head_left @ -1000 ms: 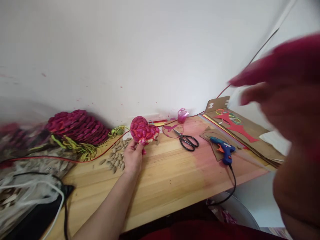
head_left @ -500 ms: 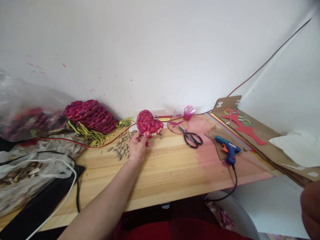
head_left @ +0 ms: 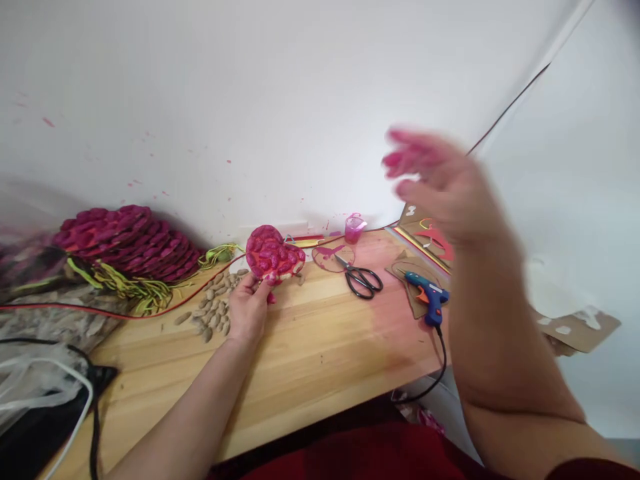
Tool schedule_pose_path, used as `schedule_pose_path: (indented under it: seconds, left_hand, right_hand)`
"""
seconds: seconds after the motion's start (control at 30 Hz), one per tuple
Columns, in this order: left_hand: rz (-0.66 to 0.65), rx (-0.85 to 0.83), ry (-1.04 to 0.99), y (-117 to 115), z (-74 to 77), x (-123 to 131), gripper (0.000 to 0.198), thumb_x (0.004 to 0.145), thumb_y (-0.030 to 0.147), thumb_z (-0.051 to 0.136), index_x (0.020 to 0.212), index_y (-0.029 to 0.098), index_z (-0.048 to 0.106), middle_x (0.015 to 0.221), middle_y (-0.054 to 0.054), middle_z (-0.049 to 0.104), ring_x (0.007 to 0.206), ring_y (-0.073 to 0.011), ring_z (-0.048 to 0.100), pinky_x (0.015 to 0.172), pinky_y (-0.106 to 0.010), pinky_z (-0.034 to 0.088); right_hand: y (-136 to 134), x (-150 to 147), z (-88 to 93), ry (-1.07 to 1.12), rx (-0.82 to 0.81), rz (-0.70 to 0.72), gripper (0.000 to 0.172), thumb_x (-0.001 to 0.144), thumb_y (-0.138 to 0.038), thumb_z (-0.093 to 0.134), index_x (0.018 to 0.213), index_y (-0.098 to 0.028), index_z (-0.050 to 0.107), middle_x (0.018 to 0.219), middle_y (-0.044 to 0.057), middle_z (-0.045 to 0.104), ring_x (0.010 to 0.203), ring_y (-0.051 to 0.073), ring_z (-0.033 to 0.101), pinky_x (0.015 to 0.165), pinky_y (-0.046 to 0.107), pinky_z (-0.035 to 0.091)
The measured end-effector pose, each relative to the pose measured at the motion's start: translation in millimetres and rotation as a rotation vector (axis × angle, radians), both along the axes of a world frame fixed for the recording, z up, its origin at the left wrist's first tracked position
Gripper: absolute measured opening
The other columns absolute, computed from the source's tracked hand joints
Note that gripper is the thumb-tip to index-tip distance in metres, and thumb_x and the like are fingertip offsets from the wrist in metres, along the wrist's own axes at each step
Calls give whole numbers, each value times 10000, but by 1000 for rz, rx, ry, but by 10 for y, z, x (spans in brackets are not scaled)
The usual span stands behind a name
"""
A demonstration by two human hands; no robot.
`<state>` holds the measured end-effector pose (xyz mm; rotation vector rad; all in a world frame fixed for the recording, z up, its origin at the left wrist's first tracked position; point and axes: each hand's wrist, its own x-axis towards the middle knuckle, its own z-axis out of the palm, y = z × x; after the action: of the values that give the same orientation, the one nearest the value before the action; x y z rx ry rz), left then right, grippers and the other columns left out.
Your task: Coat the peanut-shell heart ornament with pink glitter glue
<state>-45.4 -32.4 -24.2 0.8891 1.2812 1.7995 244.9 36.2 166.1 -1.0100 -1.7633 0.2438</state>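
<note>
Near the tabletop's (head_left: 310, 360) back edge, my left hand (head_left: 247, 308) pinches the bumpy pink piece (head_left: 270, 253) by its lower side, long axis slanting down rightward, while my farther right hand (head_left: 434, 181), blurred, hovers up and rightward, thumb and fingers parted.

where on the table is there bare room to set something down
The widest bare patch of table lies in front, between the left forearm and the glue gun, with the held magenta piece and scissors behind it. It is crowded at back left: stacked magenta pieces, strings and peanuts.
</note>
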Motion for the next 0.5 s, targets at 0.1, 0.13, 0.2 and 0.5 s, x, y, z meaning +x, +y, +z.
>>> schedule_pose_path:
  seconds: [0.1, 0.13, 0.2, 0.5]
  left_hand:
    - [10, -13, -36, -6, 27, 5, 412, 615, 417, 868, 896, 148, 733, 716, -2, 706, 457, -63, 434, 434, -205, 322]
    - [9, -23, -44, -8, 35, 8, 420, 611, 425, 871, 894, 150, 729, 699, 0, 699, 455, -66, 433, 432, -205, 317]
    - [-3, -32, -55, -13, 47, 14, 433, 604, 432, 878, 893, 148, 727, 684, 2, 691, 452, -68, 432, 429, -205, 318]
    - [-26, -32, -71, -20, 22, 33, 467, 639, 440, 884, 968, 135, 753, 721, -1, 696, 472, -64, 434, 448, -200, 355]
  right_hand:
    - [453, -24, -353, -234, -376, -377, 451, 836, -423, 783, 1202, -170, 708, 1037, 76, 762, 927, 218, 717, 917, 387, 566]
    - [599, -31, -496, -297, -460, -460, 478, 843, -441, 769, 1225, -163, 695, 1058, 89, 764, 938, 224, 718, 918, 377, 561]
    - [827, -48, -756, -331, -489, -499, 468, 858, -417, 743, 1242, -154, 685, 1050, 99, 768, 950, 233, 721, 904, 360, 553]
    - [1193, -329, -1049, -482, -431, -487, 188, 881, -271, 671, 1018, -186, 769, 1085, 96, 780, 1013, 228, 695, 890, 309, 483]
